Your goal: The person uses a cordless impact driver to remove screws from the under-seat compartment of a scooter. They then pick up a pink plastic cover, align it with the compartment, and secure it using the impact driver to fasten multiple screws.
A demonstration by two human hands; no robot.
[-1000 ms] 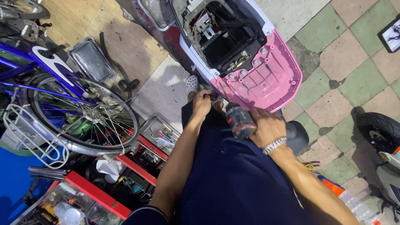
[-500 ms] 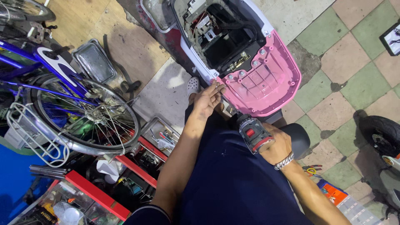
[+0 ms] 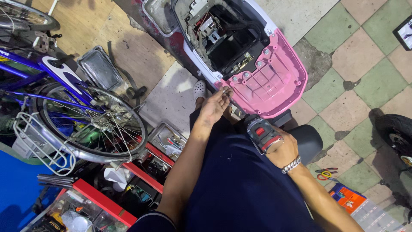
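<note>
My left hand is raised at the near edge of a scooter's pink rear panel, its fingertips pinched on a small screw. My right hand grips a black and red cordless drill held over my lap, its nose pointing toward the scooter. A metal watch band sits on my right wrist. The scooter's open seat compartment shows wiring and a black cavity. I sit with dark trousers filling the lower middle.
A blue bicycle's rear wheel and wire basket stand at the left. Red tool trays with hand tools lie by my left leg. An orange parts box and pliers lie on the tiled floor at the right, near a black tyre.
My left hand rose from my lap to the pink panel's edge with the screw pinched. My right hand drew the drill back and lower toward my lap.
</note>
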